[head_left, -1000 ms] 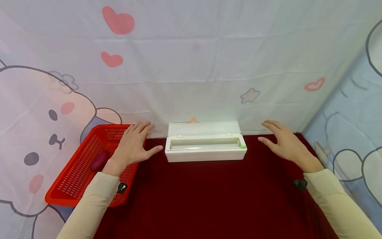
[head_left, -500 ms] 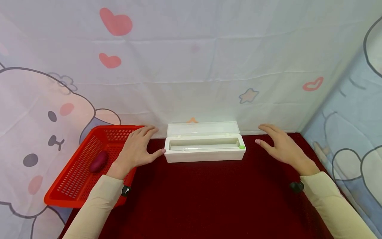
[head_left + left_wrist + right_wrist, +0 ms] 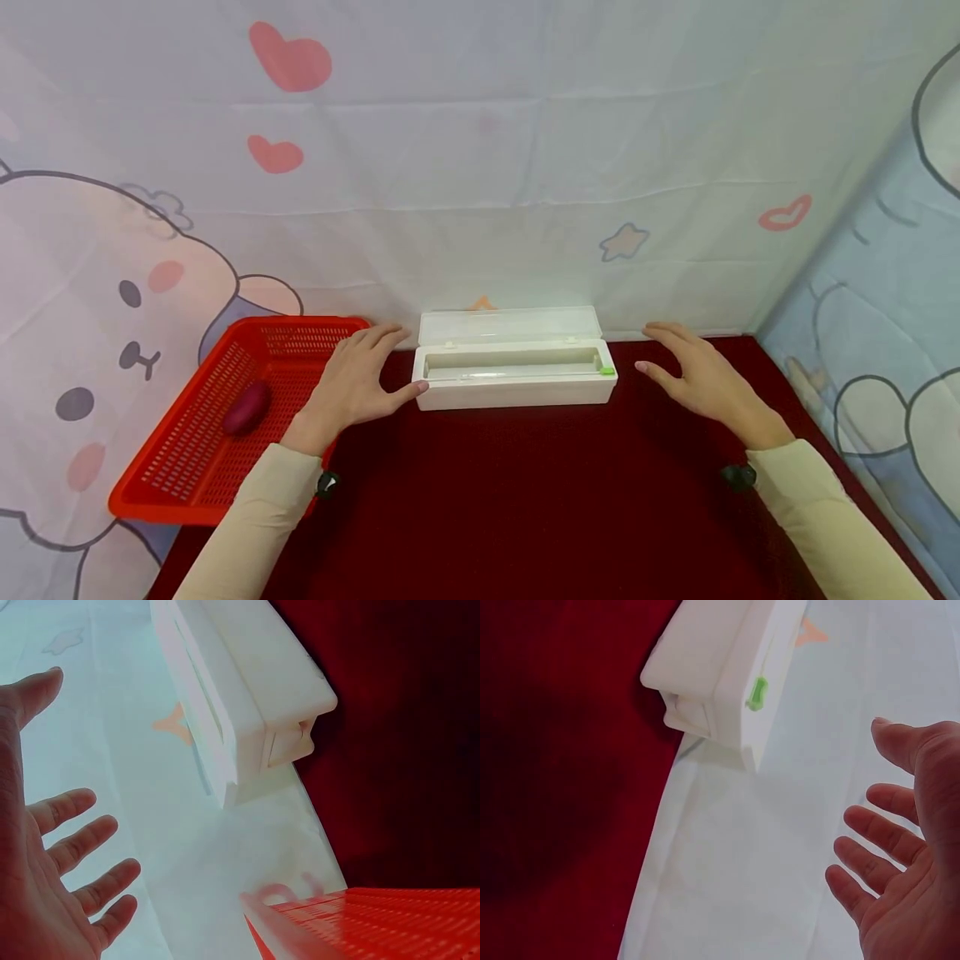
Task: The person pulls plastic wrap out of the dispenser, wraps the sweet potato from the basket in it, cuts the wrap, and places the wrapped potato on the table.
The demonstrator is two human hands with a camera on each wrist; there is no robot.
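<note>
A long white box (image 3: 517, 393), which looks like a cling film dispenser, stands at the back of the dark red tabletop. Its translucent lid (image 3: 510, 325) is tipped back, and a small green slider (image 3: 607, 371) sits at the right end of its front rail. My left hand (image 3: 348, 387) hovers by the box's left end, fingers spread; the thumb overlaps the corner in the head view, but the left wrist view has the hand (image 3: 52, 877) apart from it. Off the right end, my right hand (image 3: 701, 383) is held in the air with fingers extended, holding nothing.
A red plastic basket (image 3: 172, 454) stands at the left, partly behind my left forearm, with a dark purple oval object (image 3: 247, 407) in it. A white printed cloth (image 3: 450, 150) hangs behind the box and along the sides. Dark red cloth (image 3: 517, 500) covers the table.
Both hands have moved inward toward the two ends of the box and slightly nearer me. The box, its lid and the basket stay in place; the head view has shifted slightly.
</note>
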